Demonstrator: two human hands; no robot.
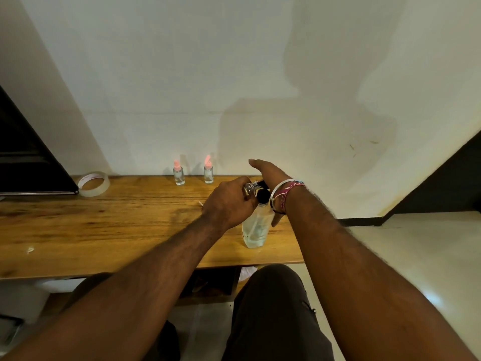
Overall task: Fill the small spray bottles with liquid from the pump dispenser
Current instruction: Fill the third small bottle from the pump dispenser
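fingers of my left hand pinched a small spray bottle at the pump dispenser spout on the table; my right hand lay flat on the pump, fingers straight together.

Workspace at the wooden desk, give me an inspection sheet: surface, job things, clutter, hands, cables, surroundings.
Surface: wooden desk, bare grain, a small pale scrap near its front left.
Job's things: clear pump dispenser upright near the desk's right front; two small spray bottles with pink tops upright at the back by the wall; a third small bottle held at the pump's black nozzle.
Clutter: roll of clear tape at back left.
Hands: left hand holds the third small bottle; right hand, fingers straight, rests over the pump head.
Cables: nothing seen.
Surroundings: pale wall behind, dark object at far left, light floor to the right.
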